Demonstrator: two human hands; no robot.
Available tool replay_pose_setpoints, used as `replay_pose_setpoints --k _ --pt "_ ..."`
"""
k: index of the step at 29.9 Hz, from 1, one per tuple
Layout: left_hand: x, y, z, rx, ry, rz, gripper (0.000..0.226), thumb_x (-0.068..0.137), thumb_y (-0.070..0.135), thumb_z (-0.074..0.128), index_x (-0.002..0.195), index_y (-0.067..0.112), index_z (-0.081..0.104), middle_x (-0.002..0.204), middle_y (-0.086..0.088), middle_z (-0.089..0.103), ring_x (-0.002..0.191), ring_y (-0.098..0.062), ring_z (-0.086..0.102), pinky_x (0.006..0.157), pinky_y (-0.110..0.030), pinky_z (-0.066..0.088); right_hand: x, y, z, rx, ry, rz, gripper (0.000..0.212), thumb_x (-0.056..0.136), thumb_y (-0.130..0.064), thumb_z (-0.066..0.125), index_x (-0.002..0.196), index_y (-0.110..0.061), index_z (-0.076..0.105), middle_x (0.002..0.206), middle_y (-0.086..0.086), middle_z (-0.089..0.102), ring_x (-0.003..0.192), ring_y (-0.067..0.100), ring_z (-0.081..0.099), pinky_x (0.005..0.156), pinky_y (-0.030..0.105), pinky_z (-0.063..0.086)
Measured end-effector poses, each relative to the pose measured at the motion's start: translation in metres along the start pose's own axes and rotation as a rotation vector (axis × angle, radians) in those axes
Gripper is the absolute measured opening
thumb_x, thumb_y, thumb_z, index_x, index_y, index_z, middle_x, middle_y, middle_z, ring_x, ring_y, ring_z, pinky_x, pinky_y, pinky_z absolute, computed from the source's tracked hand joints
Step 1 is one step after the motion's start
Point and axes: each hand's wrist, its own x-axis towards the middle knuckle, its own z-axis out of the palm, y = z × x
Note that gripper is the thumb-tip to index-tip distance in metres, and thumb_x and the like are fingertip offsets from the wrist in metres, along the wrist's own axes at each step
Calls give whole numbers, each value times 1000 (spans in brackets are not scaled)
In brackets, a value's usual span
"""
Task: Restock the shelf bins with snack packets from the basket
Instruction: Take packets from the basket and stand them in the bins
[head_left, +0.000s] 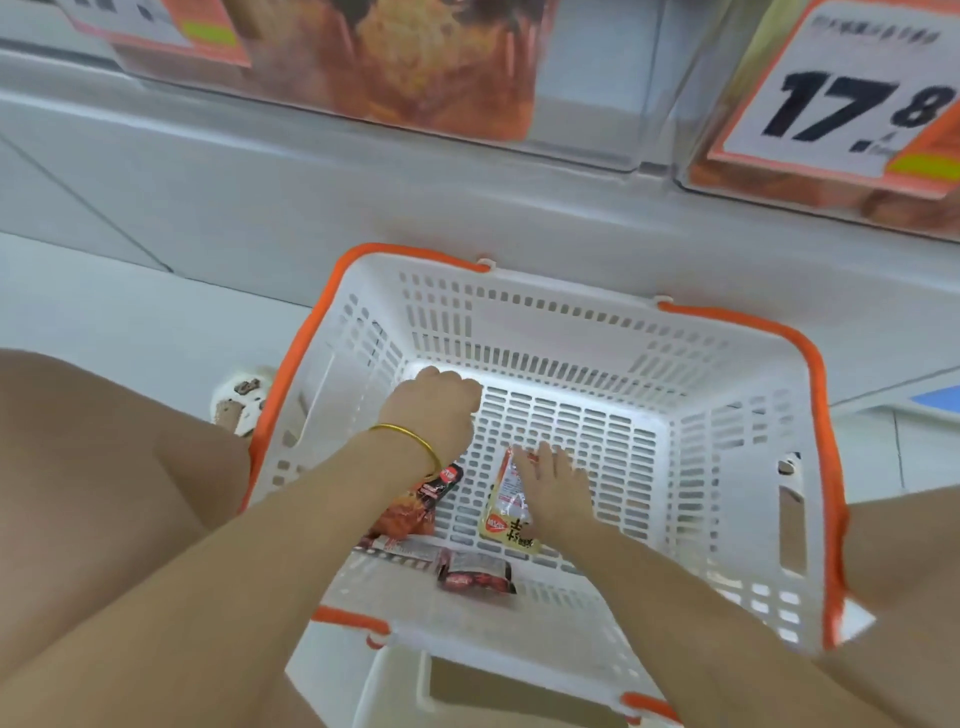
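A white basket (545, 322) with orange handles stands on the floor below the shelf. On its slotted bottom lie a yellow packet (503, 506), an orange-red packet (408, 512) partly under my left forearm, and a small dark red packet (475, 571) near the front wall. My right hand (553, 491) rests on the yellow packet with fingers spread and straight. My left hand (434, 410) reaches into the far left corner of the basket, knuckles up and fingers curled under; anything it holds is hidden.
Clear shelf bins (441, 67) holding orange snack packs hang above the basket, with a 17.8 price sign (852, 98) at the right. My knees flank the basket, and a shoe (241, 400) shows at its left. The floor is pale tile.
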Motion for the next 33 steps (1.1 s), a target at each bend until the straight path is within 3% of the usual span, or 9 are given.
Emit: replay_pose_setpoints --k 5,8,12,13,16,19,23,27,33 --pt "6 -1 5 -68 -58 -28 29 95 16 43 122 14 52 120 -6 56 118 -23 43 96 -34 44 5 -12 1 24 144 25 75 88 -10 59 147 -7 14 138 16 36 127 34 38 108 47 32" --pt "7 3 5 -219 -138 -102 25 95 16 45 118 15 55 118 -6 56 117 -24 47 99 -36 43 -1 -7 -21 262 120 -5 48 86 -4 60 129 -10 38 126 11 43 110 28 48 87 35 45" --pt "7 10 5 -540 -218 -308 24 94 12 46 70 11 49 68 -8 49 76 -29 58 74 -39 49 -21 10 -79 406 178 -69 14 89 -5 51 91 -15 42 94 5 44 78 23 45 64 32 38" --pt "6 12 4 -604 -256 -373 12 93 11 49 83 7 54 76 -12 55 85 -31 62 76 -39 51 -28 14 -94 392 260 -84 16 87 -3 50 87 -15 40 90 3 44 78 22 43 63 32 37" --pt "1 21 -6 -1008 -304 -572 52 92 21 58 136 5 37 117 -19 58 106 -33 60 90 -39 51 -60 20 -123 365 541 -139 21 82 4 54 80 -15 45 86 1 51 84 19 46 60 31 38" --pt "-9 32 -22 -1541 -273 -622 30 96 25 54 111 0 47 102 -21 61 78 -30 66 74 -36 56 -98 24 -137 208 670 -285 30 64 4 74 74 -14 53 82 0 58 80 21 56 51 25 34" --pt "-14 46 -39 -1666 -88 -524 27 84 -14 57 65 2 46 52 -10 56 45 -14 58 39 -21 48 -128 45 -168 349 466 -366 29 75 0 63 100 -14 60 105 -1 54 103 18 50 83 26 43" --pt "-24 58 -56 -1700 -87 -365 31 84 -22 48 112 -10 51 108 -23 62 91 -28 63 60 -28 58 -158 72 -201 707 392 -162 37 82 11 52 112 -7 63 121 7 57 113 20 52 98 29 42" --pt "-52 93 -94 -1462 -83 -12 40 82 -24 49 109 5 54 79 -8 63 67 -15 62 55 -22 56 -192 96 -224 1431 303 -16 39 91 -6 60 127 -12 46 96 8 65 75 17 62 64 31 54"
